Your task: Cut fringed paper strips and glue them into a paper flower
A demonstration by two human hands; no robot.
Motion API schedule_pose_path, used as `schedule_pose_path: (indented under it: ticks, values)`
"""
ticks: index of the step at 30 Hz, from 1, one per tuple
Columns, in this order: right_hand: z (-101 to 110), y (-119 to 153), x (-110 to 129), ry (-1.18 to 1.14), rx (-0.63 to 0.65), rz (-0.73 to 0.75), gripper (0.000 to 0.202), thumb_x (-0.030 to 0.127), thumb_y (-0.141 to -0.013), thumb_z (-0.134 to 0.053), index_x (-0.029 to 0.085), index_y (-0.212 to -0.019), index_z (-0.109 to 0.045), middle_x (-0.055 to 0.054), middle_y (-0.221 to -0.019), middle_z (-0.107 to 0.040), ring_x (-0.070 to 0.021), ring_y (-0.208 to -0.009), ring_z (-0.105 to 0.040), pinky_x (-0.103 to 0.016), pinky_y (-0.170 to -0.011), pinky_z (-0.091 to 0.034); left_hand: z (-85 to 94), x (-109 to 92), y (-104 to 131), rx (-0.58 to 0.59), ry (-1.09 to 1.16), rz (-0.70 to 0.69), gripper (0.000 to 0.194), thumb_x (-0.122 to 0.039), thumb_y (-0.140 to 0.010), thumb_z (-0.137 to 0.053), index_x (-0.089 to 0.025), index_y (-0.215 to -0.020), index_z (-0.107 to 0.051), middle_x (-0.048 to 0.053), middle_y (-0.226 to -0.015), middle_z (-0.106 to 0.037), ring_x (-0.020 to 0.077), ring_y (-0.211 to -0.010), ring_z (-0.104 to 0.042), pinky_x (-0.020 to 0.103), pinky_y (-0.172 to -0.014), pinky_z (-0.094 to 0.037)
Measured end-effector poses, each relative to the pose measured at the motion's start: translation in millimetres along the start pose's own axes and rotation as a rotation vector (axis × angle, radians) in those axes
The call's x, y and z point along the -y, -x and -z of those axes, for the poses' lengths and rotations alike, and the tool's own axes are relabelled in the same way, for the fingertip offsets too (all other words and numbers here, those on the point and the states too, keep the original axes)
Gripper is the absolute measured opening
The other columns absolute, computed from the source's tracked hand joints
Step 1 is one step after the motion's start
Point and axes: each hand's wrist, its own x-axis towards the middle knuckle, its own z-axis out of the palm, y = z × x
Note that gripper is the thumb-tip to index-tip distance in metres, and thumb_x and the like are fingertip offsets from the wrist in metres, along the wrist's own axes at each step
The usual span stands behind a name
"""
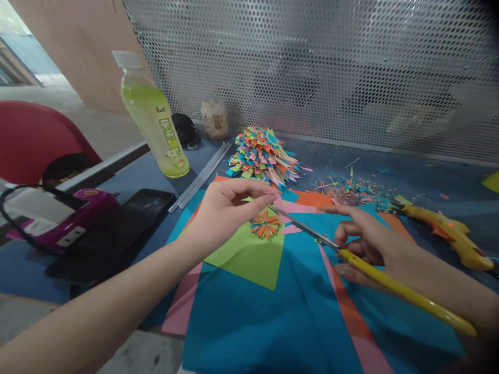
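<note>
My left hand (pixel 237 205) is closed in a pinch, with a bit of pink paper (pixel 276 192) at its fingertips. Yellow-handled scissors (pixel 413 301) are in my right hand (pixel 366 244), their metal blades pointing left to the pinched fingertips. I cannot make out whether the blades touch the paper. Just below the fingertips, a small orange and green fringed paper flower (pixel 266 224) lies on a lime green sheet (pixel 249 265). Beneath it spreads a large blue sheet (pixel 265 327), with pink and orange sheets showing at its sides.
Behind my hands stands a pile of fringed paper flowers (pixel 261 153), with paper scraps (pixel 351 189) to its right. A yellow glue gun (pixel 444 228) lies at the right. Leftward are clear sticks (pixel 200 176), a drink bottle (pixel 154 124), a phone (pixel 117 228) and a purple power strip (pixel 78 218).
</note>
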Motion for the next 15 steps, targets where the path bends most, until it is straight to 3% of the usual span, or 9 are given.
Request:
schedule_pose_path:
  ticks: [6, 15]
  values:
    - [-1.1, 1.5, 6.5, 0.037, -0.029, -0.029, 0.078, 0.046, -0.073, -0.064, 0.030, -0.133, -0.015, 0.001, -0.084, -0.042, -0.0080, -0.054, -0.042, -0.020, -0.046, -0.042, -0.4, -0.2, -0.3, 0.001, 0.015, 0.006, 0.008, -0.024, -0.069, -0.070, -0.018, -0.074, -0.071, 0.003, -0.075, -0.070, 0.0061, -0.046, -0.050, 0.020, -0.045, -0.044]
    - [-1.6, -0.5, 5.2, -0.008, -0.022, -0.007, 0.067, 0.042, -0.073, -0.065, 0.032, -0.125, -0.024, 0.001, -0.084, -0.042, -0.0078, -0.054, -0.044, -0.020, -0.046, -0.041, -0.1, -0.8, -0.2, 0.013, 0.002, 0.000, 0.008, -0.024, -0.071, -0.068, -0.017, -0.074, -0.071, 0.004, -0.075, -0.070, 0.0066, -0.047, -0.051, 0.020, -0.046, -0.044]
